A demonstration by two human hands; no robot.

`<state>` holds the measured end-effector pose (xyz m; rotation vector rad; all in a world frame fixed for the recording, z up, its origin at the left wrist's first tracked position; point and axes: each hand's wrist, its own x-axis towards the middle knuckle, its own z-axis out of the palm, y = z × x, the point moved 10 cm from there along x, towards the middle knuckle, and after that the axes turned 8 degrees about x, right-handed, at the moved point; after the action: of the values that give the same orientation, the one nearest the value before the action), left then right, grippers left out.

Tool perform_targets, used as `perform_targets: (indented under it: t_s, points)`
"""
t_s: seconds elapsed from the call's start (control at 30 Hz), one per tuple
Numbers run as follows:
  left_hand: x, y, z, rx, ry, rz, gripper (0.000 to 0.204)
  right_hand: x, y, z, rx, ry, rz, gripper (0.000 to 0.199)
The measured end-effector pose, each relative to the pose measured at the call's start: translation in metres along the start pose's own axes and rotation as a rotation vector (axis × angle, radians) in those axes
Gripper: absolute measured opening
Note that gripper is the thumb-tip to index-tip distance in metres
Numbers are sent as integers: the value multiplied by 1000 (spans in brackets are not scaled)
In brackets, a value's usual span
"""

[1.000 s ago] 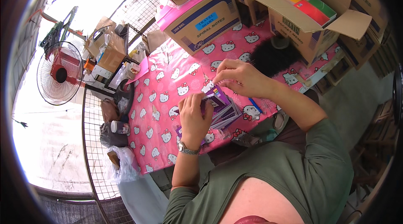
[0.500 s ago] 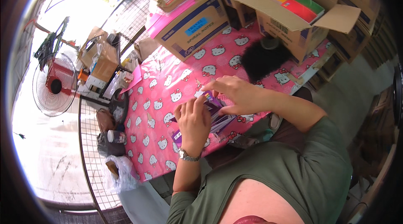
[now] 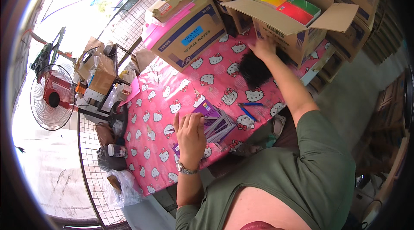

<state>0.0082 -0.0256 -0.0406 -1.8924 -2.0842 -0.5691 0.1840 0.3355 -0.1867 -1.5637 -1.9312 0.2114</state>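
Note:
My left hand (image 3: 189,133), with a wristwatch, presses down on a fanned stack of purple packets (image 3: 215,122) lying on the pink patterned tablecloth (image 3: 164,96). My right hand (image 3: 261,48) is stretched far forward. It rests against the front of an open cardboard box (image 3: 297,31) filled with bright coloured notebooks (image 3: 286,1), just above a black bundle (image 3: 254,69) on the cloth. I cannot tell whether that hand grips anything. Two blue pens (image 3: 249,108) lie between the packets and my right arm.
A closed brown carton (image 3: 194,36) with a pink folder on top stands at the table's back. More cartons fill the far right. A red standing fan (image 3: 51,98) and a wire mesh rack (image 3: 92,161) with bottles are at the left.
My right hand left the purple packets and reached forward to the open box. My left hand stayed on the packets.

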Motion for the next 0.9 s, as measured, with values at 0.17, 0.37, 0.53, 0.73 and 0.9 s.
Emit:
perform_targets:
  t_s: [0.17, 0.37, 0.53, 0.73, 0.9]
  points:
    - [-19, -9, -10, 378, 133, -187, 22, 8, 14, 40, -74, -234, -100, 53]
    - [-7, -30, 13, 2, 57, -192, 37, -136, -233, -72, 1258, -1519, -531, 42]
    - [-1, -25, 5, -28, 102, -115, 33, -164, -238, -61, 1086, -1790, -505, 39]
    - [-2, -24, 2, -43, 119, -142, 34, -175, -261, -87, 1186, -1920, -540, 42]
    - [-1, -25, 2, -58, 138, -151, 33, -171, -251, -45, 720, -1756, -622, 38]
